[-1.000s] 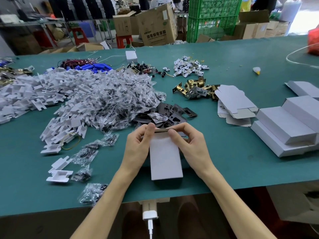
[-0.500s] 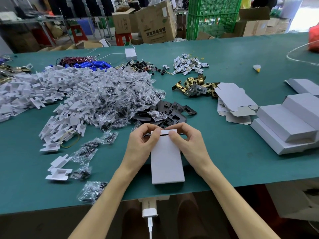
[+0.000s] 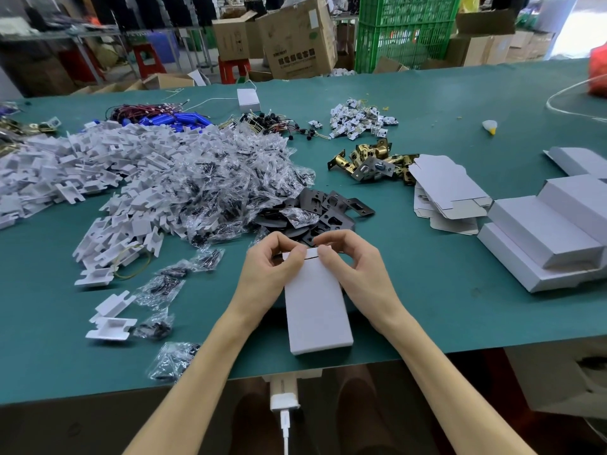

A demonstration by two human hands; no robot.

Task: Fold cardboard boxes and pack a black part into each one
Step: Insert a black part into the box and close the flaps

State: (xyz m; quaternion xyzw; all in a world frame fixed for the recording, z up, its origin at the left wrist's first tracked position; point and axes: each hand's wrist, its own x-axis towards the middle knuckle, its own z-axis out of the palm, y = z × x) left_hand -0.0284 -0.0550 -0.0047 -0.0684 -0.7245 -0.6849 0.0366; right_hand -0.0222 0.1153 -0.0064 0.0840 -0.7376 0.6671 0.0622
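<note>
White cardboard box lying flat on green table at near edge. Pinched at far-end flap by left hand and right hand, fingers curled. Black parts heaped just beyond.

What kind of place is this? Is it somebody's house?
Probably not a house: it looks like a small factory or packing workshop. The long green table holds heaps of white plastic pieces and brass lock parts, and brown cartons stand behind it.
</note>
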